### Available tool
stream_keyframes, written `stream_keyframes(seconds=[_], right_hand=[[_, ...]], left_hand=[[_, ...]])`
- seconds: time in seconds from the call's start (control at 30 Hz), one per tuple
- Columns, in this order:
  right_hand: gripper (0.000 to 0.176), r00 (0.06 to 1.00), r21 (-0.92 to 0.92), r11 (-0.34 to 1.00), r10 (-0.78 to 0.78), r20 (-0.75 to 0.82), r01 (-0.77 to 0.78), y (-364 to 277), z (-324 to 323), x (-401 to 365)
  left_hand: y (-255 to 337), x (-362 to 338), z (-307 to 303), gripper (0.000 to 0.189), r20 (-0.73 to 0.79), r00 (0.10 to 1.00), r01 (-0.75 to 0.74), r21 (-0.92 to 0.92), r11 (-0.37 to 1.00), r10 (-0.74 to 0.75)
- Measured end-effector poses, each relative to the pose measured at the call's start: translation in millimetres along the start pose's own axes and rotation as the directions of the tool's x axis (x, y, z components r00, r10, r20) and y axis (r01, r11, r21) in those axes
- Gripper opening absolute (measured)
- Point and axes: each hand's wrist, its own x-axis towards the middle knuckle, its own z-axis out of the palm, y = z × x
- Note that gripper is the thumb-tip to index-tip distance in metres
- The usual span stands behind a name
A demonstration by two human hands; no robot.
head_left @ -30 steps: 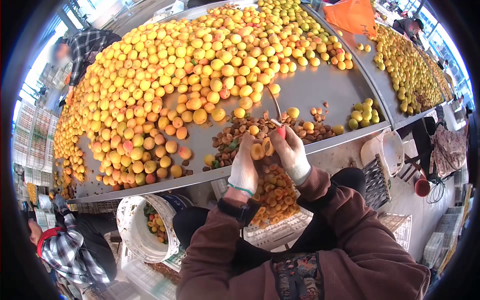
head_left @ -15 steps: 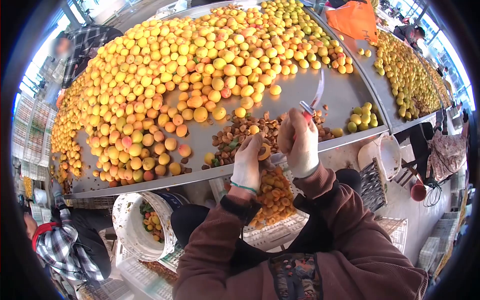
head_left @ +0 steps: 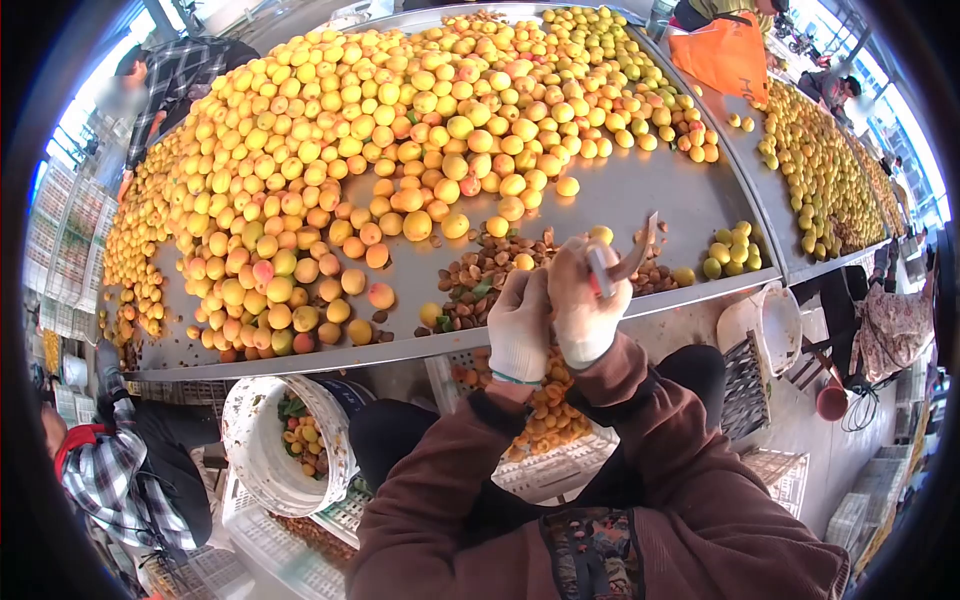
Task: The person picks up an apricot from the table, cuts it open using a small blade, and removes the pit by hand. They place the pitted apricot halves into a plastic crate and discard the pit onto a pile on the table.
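Observation:
My right hand (head_left: 585, 305), in a white glove, grips a small red-handled knife (head_left: 632, 258) whose blade points up and to the right. My left hand (head_left: 520, 325), also gloved, is pressed against it at the table's front edge with its fingers curled. Whatever the left hand holds is hidden behind the fingers. Just beyond both hands lies a heap of brown pits (head_left: 480, 285). A great pile of yellow-orange apricots (head_left: 400, 130) covers the metal table (head_left: 640, 190). Below my hands a white crate (head_left: 545, 420) holds halved apricots.
A white bucket (head_left: 262, 450) with scraps stands under the table at the left, another white bucket (head_left: 770, 315) at the right. A few greenish apricots (head_left: 730, 255) sit apart. One person (head_left: 120, 480) crouches lower left, another (head_left: 170, 80) stands far left. An orange bag (head_left: 725, 55) lies at the back.
The knife blade has swung from upright to tilted right and lower. My hands have closed together at the table edge. The apricot half seen in my left hand earlier is no longer visible.

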Motion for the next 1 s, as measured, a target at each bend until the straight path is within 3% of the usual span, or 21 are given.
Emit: stream_keyframes(seconds=[0.03,0.07,0.1,0.13,0.2,0.23,0.27,0.33,0.4,0.43,0.5,0.57,0.6,0.63,0.67,0.7,0.77,0.83,0.9,0.93,1.0], right_hand=[[0.022,0.981,-0.222,0.956,-0.179,0.077,0.192,-3,2,-1],[0.022,0.981,-0.219,0.957,-0.178,0.080,0.191,-6,6,1],[0.027,0.997,0.051,0.997,0.067,-0.045,-0.064,-7,11,6],[0.033,0.938,0.338,0.898,0.332,-0.095,-0.283,-7,15,10],[0.035,0.897,0.498,0.775,0.441,0.014,-0.389,-6,4,18],[0.038,0.844,0.628,0.614,0.519,0.134,-0.477,-5,0,23],[0.045,0.814,0.618,0.614,0.577,0.074,-0.491,-5,5,26],[0.042,0.838,0.600,0.631,0.531,0.128,-0.492,-2,4,20],[0.038,0.851,0.583,0.641,0.491,0.187,-0.498,13,5,8],[0.028,0.908,0.439,0.799,0.401,0.120,-0.411,29,6,-1],[0.009,0.960,0.098,0.961,0.245,0.137,-0.259,26,7,-13],[0.009,0.970,0.185,0.976,0.071,0.231,-0.115,26,14,-13],[0.015,0.931,0.323,0.887,0.250,0.267,-0.331,21,14,-5],[0.022,0.851,0.440,0.731,0.409,0.329,-0.521,13,15,6],[0.035,0.822,0.459,0.682,0.454,0.344,-0.569,7,20,15],[0.035,0.823,0.460,0.683,0.451,0.346,-0.568,13,21,22],[0.040,0.750,0.644,0.439,0.562,0.348,-0.627,31,20,35],[0.040,0.726,0.660,0.387,0.581,0.368,-0.644,37,19,42],[0.041,0.732,0.592,0.473,0.596,0.331,-0.652,38,16,46],[0.041,0.732,0.591,0.474,0.596,0.330,-0.652,36,14,48],[0.031,0.791,0.275,0.744,0.593,0.148,-0.609,30,9,56]], left_hand=[[-1,1,0,0.019,-0.036,0.999,-0.040,-0.032,0.999,0.039],[0,1,-4,0.019,-0.037,0.999,-0.017,-0.045,0.999,0.015],[1,2,-9,0.019,-0.042,0.999,-0.019,-0.046,0.999,0.017],[3,3,-12,0.020,-0.003,0.992,-0.127,0.098,0.987,0.128],[6,3,-14,0.024,0.076,0.945,-0.328,0.261,0.908,0.319],[8,3,-14,0.024,0.076,0.944,-0.328,0.261,0.908,0.320],[9,4,-14,0.024,0.049,0.979,-0.203,0.218,0.955,0.197],[7,8,-16,0.025,0.025,0.997,-0.072,0.168,0.983,0.069],[-9,18,-27,0.024,0.229,0.889,-0.458,0.464,0.758,0.397],[-24,25,-34,0.024,0.227,0.889,-0.457,0.465,0.758,0.397],[-53,38,-46,0.027,0.321,0.947,-0.023,-0.022,0.999,0.029],[-24,30,-47,0.023,0.351,0.936,0.066,-0.098,0.993,-0.027],[-5,30,-51,0.016,0.362,0.882,0.388,-0.195,0.901,-0.302],[15,28,-48,0.017,0.399,0.741,0.659,-0.281,0.698,-0.540],[36,19,-25,0.022,0.164,0.798,0.601,-0.300,0.741,-0.580],[25,26,-30,0.022,0.164,0.800,0.598,-0.301,0.743,-0.577],[5,43,-40,0.019,0.148,0.976,0.147,0.085,0.985,-0.158],[24,43,-27,0.017,0.014,0.976,0.218,-0.041,0.975,-0.218],[27,49,-26,0.018,-0.110,0.950,0.272,-0.178,0.946,-0.294],[14,59,-35,0.020,-0.135,0.985,0.098,-0.067,0.993,-0.107],[14,67,-42,0.023,-0.169,0.976,-0.116,0.119,0.986,0.135]])
